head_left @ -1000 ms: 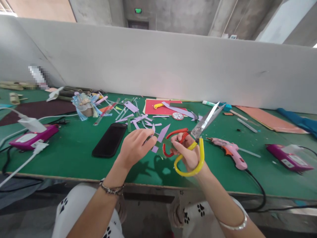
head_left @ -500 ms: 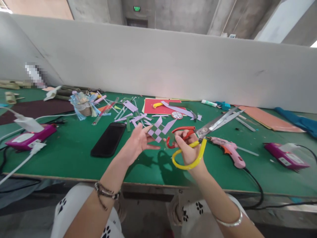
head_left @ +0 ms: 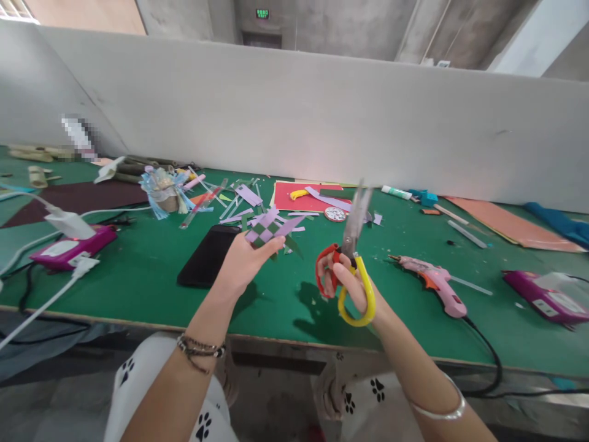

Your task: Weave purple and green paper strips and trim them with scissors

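Observation:
Pinched in my left hand (head_left: 246, 258) is a woven paper piece (head_left: 265, 231), a checker of purple and dark green strips with loose ends sticking out. It is held above the table, near a black phone (head_left: 202, 261) that lies partly behind my wrist. My right hand (head_left: 347, 282) grips large scissors (head_left: 352, 230) by one red and one yellow handle. Their blades point up and away from me, close together and a little blurred. The scissors are apart from the paper piece, to its right.
Paper strips (head_left: 248, 195), red sheets (head_left: 288, 199) and a round patterned disc (head_left: 335, 213) lie behind my hands. A pink glue gun (head_left: 435, 279) with its cable rests at right. Purple power strips stand at left (head_left: 76, 248) and right (head_left: 545, 294). A grey partition (head_left: 294, 110) backs the table.
My left hand has turned and moved left with the woven paper piece. The scissors have swung from pointing right to pointing upward, and their blades have come closer together.

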The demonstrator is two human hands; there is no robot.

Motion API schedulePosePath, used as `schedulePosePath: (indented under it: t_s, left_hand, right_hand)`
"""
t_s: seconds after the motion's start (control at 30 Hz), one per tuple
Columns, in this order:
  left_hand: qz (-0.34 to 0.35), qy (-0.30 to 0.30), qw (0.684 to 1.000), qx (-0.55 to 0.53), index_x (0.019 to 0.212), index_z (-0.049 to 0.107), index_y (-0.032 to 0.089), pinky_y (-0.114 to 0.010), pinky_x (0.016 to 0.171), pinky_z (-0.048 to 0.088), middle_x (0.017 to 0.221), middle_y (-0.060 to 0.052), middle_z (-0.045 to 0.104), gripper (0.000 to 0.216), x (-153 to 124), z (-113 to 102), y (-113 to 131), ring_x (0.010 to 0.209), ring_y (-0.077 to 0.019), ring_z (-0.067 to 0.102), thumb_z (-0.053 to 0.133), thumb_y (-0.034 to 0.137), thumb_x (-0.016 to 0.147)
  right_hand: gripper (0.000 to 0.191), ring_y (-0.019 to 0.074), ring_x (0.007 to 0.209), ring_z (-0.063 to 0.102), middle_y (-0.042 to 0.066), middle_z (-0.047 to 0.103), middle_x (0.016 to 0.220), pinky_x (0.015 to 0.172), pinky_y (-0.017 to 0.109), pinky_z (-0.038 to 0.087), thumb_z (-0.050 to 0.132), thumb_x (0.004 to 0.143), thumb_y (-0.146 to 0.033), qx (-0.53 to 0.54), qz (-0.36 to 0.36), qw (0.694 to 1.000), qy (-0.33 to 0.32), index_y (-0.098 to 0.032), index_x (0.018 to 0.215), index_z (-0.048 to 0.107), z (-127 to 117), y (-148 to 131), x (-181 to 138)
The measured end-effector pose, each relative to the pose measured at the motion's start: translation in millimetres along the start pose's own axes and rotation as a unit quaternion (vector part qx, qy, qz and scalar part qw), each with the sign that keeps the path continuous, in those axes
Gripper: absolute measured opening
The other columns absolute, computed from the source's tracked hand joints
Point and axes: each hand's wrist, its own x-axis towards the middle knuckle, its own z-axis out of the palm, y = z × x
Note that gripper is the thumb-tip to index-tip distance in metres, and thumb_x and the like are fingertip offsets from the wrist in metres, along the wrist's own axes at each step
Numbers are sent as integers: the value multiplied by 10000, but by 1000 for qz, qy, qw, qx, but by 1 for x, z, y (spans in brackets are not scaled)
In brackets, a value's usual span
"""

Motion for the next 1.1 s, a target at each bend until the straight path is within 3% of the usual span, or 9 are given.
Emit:
schedulePosePath:
  t_s: [0.1, 0.27, 0.47, 0.7, 1.1]
  left_hand:
    - [36, 56, 997, -26, 442, 581, 178, -199, 455, 393, 460, 23, 563, 209, 5, -13, 1, 479, -101, 514, 679, 243, 615]
    - [65, 148, 984, -72, 547, 612, 179, -190, 449, 433, 472, 30, 590, 154, 11, -22, -3, 461, -96, 543, 698, 290, 609]
    - [56, 153, 956, -243, 592, 592, 166, -174, 453, 470, 522, 52, 590, 255, 9, -15, 2, 476, -73, 557, 783, 290, 478]
    - [53, 107, 954, -276, 633, 578, 156, -181, 446, 471, 532, 63, 576, 264, 5, -7, 3, 466, -66, 548, 778, 247, 488]
    - [88, 115, 969, -200, 666, 618, 165, -201, 515, 475, 555, 45, 614, 134, 7, -6, -6, 503, -81, 565, 705, 246, 605]
  right_hand:
    - [483, 99, 417, 385, -50, 393, 514, 434, 257, 359, 342, 777, -683, -111, 24, 992, -63, -211, 686, 385, -9, 2, -2]
    - [520, 116, 512, 372, -20, 393, 605, 499, 267, 344, 279, 778, -717, -278, 2, 952, -129, -210, 678, 335, -8, -7, -4]
    - [557, 141, 578, 368, 10, 413, 698, 556, 298, 364, 241, 742, -764, -373, 38, 913, -164, -211, 745, 311, -5, -19, -8]
    - [585, 150, 605, 386, 12, 413, 705, 588, 305, 369, 201, 723, -791, -367, 42, 914, -168, -215, 727, 298, -2, -19, -8]
    - [636, 122, 546, 327, -19, 369, 632, 528, 265, 305, 139, 692, -828, -311, 21, 935, -169, -213, 680, 298, -1, -16, -7]
